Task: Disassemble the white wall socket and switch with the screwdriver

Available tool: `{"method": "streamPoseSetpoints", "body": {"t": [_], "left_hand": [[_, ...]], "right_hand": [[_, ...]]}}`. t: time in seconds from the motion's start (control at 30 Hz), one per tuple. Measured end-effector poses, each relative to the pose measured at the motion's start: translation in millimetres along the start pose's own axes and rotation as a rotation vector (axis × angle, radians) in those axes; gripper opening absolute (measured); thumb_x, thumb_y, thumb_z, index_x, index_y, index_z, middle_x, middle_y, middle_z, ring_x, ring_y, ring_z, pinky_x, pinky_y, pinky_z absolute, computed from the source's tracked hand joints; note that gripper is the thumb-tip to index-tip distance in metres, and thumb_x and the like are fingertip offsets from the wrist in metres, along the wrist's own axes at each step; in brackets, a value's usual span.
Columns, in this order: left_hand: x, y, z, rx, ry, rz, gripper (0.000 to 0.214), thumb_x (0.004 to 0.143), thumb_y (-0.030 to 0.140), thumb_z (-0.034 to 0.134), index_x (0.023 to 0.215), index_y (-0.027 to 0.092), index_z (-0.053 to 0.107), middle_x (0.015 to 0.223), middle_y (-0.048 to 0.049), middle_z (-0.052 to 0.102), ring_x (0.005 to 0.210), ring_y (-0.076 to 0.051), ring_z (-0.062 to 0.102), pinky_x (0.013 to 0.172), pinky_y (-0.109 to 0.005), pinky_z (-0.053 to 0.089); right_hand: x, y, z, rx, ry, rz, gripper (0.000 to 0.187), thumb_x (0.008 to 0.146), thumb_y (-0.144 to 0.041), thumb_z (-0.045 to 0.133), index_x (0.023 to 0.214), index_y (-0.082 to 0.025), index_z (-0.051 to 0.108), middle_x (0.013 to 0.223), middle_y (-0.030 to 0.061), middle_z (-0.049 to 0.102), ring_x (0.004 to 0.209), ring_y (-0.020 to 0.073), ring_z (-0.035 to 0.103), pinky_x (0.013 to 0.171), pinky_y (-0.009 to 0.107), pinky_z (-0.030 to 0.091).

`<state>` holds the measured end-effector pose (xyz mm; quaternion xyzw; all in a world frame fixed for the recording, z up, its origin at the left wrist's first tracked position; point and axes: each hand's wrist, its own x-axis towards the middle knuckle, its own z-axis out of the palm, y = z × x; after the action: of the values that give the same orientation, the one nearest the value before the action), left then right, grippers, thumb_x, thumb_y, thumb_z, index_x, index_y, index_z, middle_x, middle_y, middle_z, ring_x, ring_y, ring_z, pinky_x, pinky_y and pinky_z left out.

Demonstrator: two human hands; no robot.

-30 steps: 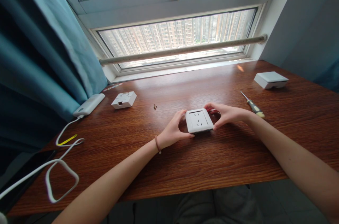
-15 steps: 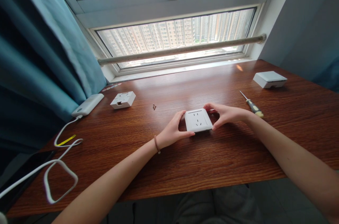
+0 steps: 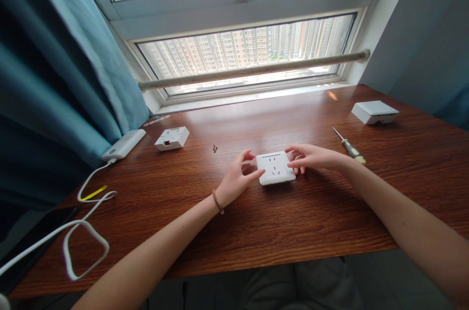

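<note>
A white wall socket (image 3: 274, 179) faces up in front of me, low over the table, with slots on its face and a shadow below. At its right edge, my right hand (image 3: 306, 158) is closed, thumb on the face and fingers at the side and partly behind it. My left hand (image 3: 238, 175) is beside the left edge. Its thumb reaches over the lower left corner while the other fingers are spread and bent, with a gap to the thumb.
Several small screws (image 3: 214, 148) lie beyond my left hand. A white mounting box (image 3: 172, 139) is farther left, near a white power bank (image 3: 126, 145) with a cable (image 3: 86, 227). On the right are a screwdriver (image 3: 352, 150) and another white box with a plate (image 3: 373, 113).
Both hands have shifted their hold: the left fingers have come away from the socket's edge, and the right thumb has moved from its lower right corner onto its face. The socket has barely moved.
</note>
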<state>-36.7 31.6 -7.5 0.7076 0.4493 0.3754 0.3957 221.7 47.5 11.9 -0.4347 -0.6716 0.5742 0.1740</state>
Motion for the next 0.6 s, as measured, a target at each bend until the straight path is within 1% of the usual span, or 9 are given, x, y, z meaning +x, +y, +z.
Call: {"method": "streamPoseSetpoints", "body": {"t": [0.03,0.1,0.17,0.2,0.27,0.33,0.47,0.53,0.6], "left_hand": [[-0.3,1.0,-0.8,0.023,0.039,-0.027,0.055,0.068,0.040,0.066,0.113,0.015,0.046,0.101,-0.0086,0.058,0.090,-0.020,0.059,0.079,-0.034,0.049],[-1.9,3.4,-1.3,0.041,0.039,-0.085,0.050,0.072,0.043,0.062,0.110,0.015,0.046,0.081,-0.0041,0.061,0.067,-0.014,0.060,0.060,-0.028,0.049],[-4.0,5.0,0.6,-0.027,-0.060,-0.147,0.050,0.075,0.044,0.058,0.113,0.015,0.042,0.068,0.0002,0.060,0.049,-0.010,0.055,0.046,-0.022,0.045],[-4.9,5.4,2.4,-0.088,-0.123,-0.178,0.051,0.076,0.044,0.057,0.114,0.015,0.039,0.064,0.0017,0.059,0.044,-0.009,0.054,0.041,-0.021,0.043],[-6.3,5.8,6.6,-0.215,-0.211,-0.226,0.054,0.075,0.040,0.060,0.116,0.015,0.035,0.060,0.0037,0.057,0.042,-0.010,0.055,0.040,-0.020,0.044],[-6.5,6.5,9.6,-0.317,-0.236,-0.260,0.059,0.071,0.034,0.066,0.115,0.015,0.033,0.061,0.0037,0.058,0.045,-0.011,0.059,0.043,-0.022,0.048],[-4.3,8.9,8.2,-0.422,-0.192,-0.314,0.066,0.063,0.028,0.073,0.115,0.015,0.035,0.077,-0.0024,0.062,0.051,-0.012,0.063,0.048,-0.023,0.050],[-2.7,8.8,5.4,-0.456,-0.168,-0.300,0.069,0.063,0.026,0.074,0.118,0.014,0.035,0.080,-0.0035,0.063,0.052,-0.011,0.062,0.049,-0.022,0.049],[-1.4,7.3,3.0,-0.496,-0.145,-0.270,0.070,0.064,0.026,0.073,0.121,0.014,0.035,0.082,-0.0036,0.063,0.054,-0.010,0.061,0.050,-0.021,0.048]], "right_hand": [[0.0,0.0,1.5,0.018,-0.024,0.005,0.055,0.073,-0.037,0.064,0.119,-0.015,0.043,0.078,0.0042,0.062,0.063,0.0136,0.062,0.052,0.024,0.050],[0.6,0.8,4.3,0.062,-0.060,0.013,0.056,0.072,-0.034,0.066,0.119,-0.016,0.042,0.080,0.0039,0.063,0.062,0.0127,0.063,0.049,0.021,0.050],[1.4,2.1,6.4,0.113,-0.076,0.025,0.058,0.071,-0.032,0.068,0.120,-0.018,0.041,0.083,0.0041,0.063,0.061,0.0124,0.064,0.050,0.021,0.052],[1.8,2.8,7.2,0.139,-0.072,0.030,0.059,0.070,-0.032,0.069,0.120,-0.018,0.041,0.083,0.0039,0.063,0.060,0.0122,0.064,0.051,0.021,0.053],[2.6,3.9,8.7,0.186,-0.062,0.036,0.060,0.070,-0.031,0.069,0.121,-0.018,0.040,0.080,0.0027,0.063,0.058,0.0119,0.064,0.052,0.022,0.054],[3.4,4.7,10.3,0.220,-0.059,0.026,0.061,0.069,-0.030,0.070,0.121,-0.018,0.041,0.078,0.0019,0.063,0.057,0.0116,0.064,0.054,0.022,0.055],[6.9,5.1,16.2,0.293,-0.063,-0.034,0.062,0.068,-0.026,0.071,0.122,-0.019,0.042,0.084,0.0033,0.063,0.058,0.0104,0.062,0.054,0.022,0.054],[9.4,4.6,21.2,0.374,-0.027,-0.075,0.062,0.067,-0.024,0.071,0.122,-0.020,0.043,0.087,0.0033,0.063,0.058,0.0089,0.060,0.051,0.020,0.052],[12.1,3.6,26.8,0.472,0.019,-0.097,0.059,0.067,-0.022,0.071,0.120,-0.020,0.045,0.085,0.0022,0.063,0.057,0.0075,0.057,0.049,0.018,0.049]]}}
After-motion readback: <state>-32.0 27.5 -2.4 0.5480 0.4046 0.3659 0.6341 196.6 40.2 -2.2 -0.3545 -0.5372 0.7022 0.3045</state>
